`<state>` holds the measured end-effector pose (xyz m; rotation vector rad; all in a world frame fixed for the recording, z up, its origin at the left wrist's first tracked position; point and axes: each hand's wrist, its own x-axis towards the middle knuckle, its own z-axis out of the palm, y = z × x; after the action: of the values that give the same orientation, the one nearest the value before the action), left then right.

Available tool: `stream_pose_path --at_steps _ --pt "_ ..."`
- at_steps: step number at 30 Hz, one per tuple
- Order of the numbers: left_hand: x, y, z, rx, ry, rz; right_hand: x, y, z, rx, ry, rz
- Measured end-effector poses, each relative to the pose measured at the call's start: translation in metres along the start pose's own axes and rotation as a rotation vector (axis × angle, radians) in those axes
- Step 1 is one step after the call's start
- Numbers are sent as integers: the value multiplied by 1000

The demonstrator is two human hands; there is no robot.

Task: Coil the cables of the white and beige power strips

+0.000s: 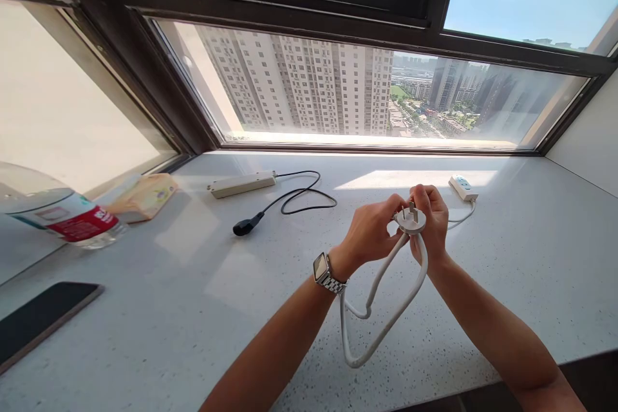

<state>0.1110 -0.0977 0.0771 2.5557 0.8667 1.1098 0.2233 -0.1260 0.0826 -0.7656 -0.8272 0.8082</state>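
Window: a wide dark-framed window is filling the background, showing tall apartment blocks and hazy sky.
Counter: a pale speckled stone counter is running below the glass, with sunlight falling across its far part.
White cord: a thick white cord is hanging in loops from the hands down toward the counter, while its thinner far end is running back to a small white power strip lying near the window.
Phone: a dark phone is lying flat at the near left edge.
Bottle: a clear bottle with a red label is lying on its side at the left, just beside a yellowish packet.
Beige strip: a second, beige power strip is lying near the window, its black cable curling to a black plug.
Left hand: the left hand, with a metal watch on its wrist, is curling its fingers in and pinching the cord just under the plug.
Right hand: the right hand is gripping the white plug with fingers pressed together around its rim.
White plug: it is being held above the counter between both hands, prongs pointing up.
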Motion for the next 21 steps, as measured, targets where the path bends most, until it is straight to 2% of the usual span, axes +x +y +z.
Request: stream_pose_path --at_steps 8,14,18,21 --pt "0 -7 5 -121 33 100 -3 -12 3 221 -8 2" --pt "-2 -6 8 -326 53 195 -9 -15 5 281 17 17" --pt "2 -6 10 -391 108 236 -3 -11 1 182 -12 -17" --pt "6 -8 4 -418 209 245 4 -1 -5 -100 -80 -164"
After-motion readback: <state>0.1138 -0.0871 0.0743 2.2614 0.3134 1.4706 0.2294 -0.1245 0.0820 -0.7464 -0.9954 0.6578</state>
